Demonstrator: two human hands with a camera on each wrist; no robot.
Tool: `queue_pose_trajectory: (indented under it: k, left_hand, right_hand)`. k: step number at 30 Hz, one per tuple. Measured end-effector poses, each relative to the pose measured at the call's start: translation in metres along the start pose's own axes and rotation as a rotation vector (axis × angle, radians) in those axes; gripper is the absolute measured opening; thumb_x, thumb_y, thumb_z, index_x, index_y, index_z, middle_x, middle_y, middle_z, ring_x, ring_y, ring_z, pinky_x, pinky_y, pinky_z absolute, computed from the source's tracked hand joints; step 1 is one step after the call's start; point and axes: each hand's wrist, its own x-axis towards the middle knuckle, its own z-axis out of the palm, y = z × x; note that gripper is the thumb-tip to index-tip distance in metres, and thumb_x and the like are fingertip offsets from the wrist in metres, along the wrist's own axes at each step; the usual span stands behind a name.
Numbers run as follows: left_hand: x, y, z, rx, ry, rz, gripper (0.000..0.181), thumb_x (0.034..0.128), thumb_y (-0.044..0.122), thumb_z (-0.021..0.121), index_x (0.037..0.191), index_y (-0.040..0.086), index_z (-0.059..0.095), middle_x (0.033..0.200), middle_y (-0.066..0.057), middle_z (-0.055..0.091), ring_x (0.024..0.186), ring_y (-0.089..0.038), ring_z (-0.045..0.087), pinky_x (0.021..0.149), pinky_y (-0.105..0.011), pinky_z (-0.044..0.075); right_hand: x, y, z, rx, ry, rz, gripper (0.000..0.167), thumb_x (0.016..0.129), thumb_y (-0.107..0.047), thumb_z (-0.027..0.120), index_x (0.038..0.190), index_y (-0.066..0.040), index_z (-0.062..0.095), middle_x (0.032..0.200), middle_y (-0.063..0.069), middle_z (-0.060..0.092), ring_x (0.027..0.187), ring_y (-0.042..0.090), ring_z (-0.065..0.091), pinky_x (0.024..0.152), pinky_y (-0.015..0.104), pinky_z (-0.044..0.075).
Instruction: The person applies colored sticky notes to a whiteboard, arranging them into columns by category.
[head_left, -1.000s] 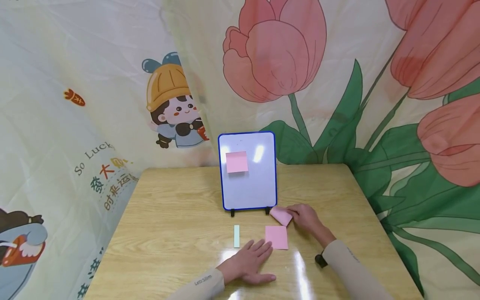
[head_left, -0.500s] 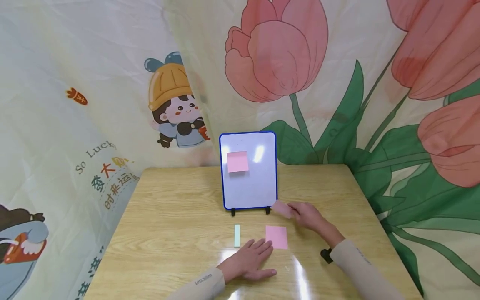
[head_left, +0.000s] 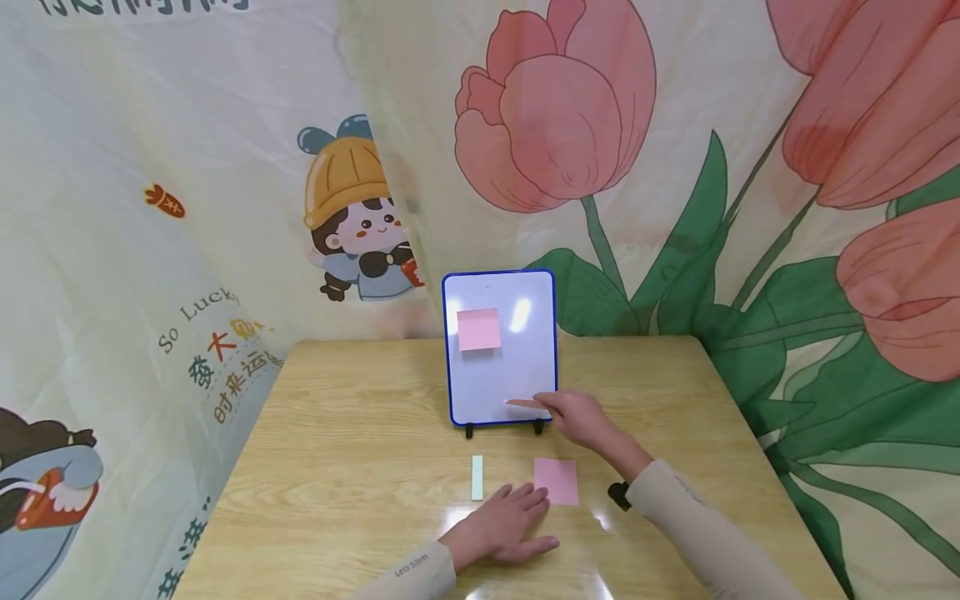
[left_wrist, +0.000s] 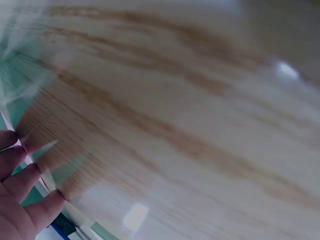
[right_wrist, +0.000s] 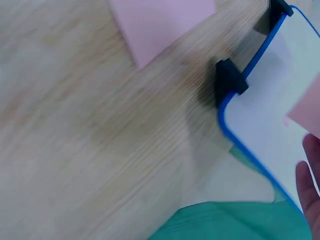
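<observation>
Nearly edge-on from the head camera, the pink note (head_left: 525,403) in the right hand (head_left: 588,421) hides its face; over in the right-wrist view, note and hand are both chopped by the right edge! Behind that hand, a bit of the whiteboard (head_left: 517,367) frame disappears. Under the left hand (head_left: 508,527), one corner of the flat pink sheet (head_left: 558,481) is covered. Beyond those fingers, the left-wrist view blurs the tabletop (left_wrist: 200,100) and cuts off what is probably the mint strip (left_wrist: 102,231).

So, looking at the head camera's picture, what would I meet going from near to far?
The person's left hand, a square pink paper note lying flat, the right hand holding another pink paper note, a blue-framed rectangular whiteboard, a cream cloth printed with pink tulips.
</observation>
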Motion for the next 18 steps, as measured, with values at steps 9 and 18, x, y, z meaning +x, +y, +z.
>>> queue_pose_trajectory:
  k: [9,18]
  left_hand:
    - [-0.002,-0.007,0.006,0.027,0.088,0.052,0.076,0.0991,0.068,0.014,0.152,0.020,0.040,0.159,0.003,0.038,0.145,-0.019,0.038,0.115,-0.044,0.037]
    - [-0.011,-0.034,-0.011,-0.045,0.504,0.220,0.030,0.1009,0.038,0.053,0.108,0.014,0.069,0.108,0.002,0.071,0.100,-0.010,0.067,0.091,-0.024,0.053]
  right_hand:
    - [0.035,-0.020,0.011,-0.095,0.170,-0.223,0.029,0.093,-0.002,0.063,0.120,-0.009,0.071,0.102,0.006,0.075,0.091,0.022,0.070,0.078,0.038,0.059]
    - [0.057,-0.026,0.023,-0.192,0.305,-0.321,0.032,0.090,-0.001,0.064,0.120,-0.010,0.071,0.110,0.002,0.075,0.092,0.022,0.068,0.077,0.035,0.056]
